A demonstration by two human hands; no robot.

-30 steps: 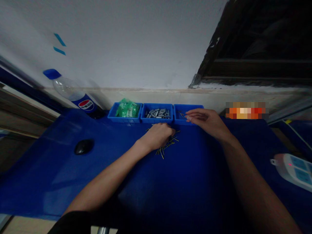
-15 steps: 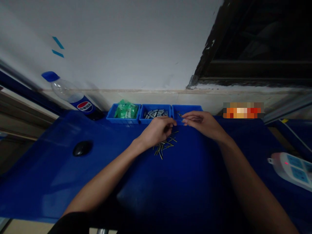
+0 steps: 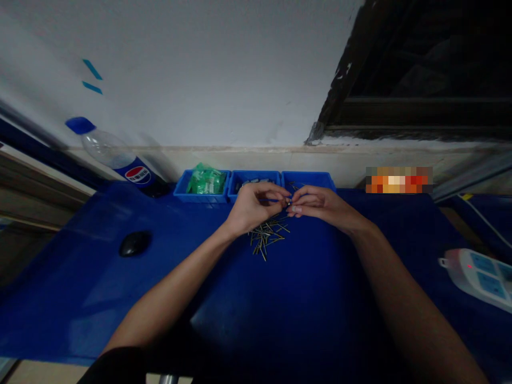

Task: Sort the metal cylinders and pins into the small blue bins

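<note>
My left hand and my right hand meet fingertip to fingertip in front of the blue bins. Each is closed in a pinch. A small shiny piece shows between the fingertips, too tiny to name. Below them on the table lies a loose pile of thin metal rods, resembling small drill bits. The right blue bin holds a few similar thin pieces. In the middle bin are short silvery cylinders, partly hidden by my left hand. Green plastic packets fill the left bin.
A black computer mouse rests on the blue tabletop. At the back left a Pepsi bottle stands near the wall. A white power strip lies far right; a pixelated patch covers something at the back right.
My hands have come together: the right has moved left and slightly nearer, away from the right bin. The left has lifted a little, its fingers now extended into a pinch facing the right.
</note>
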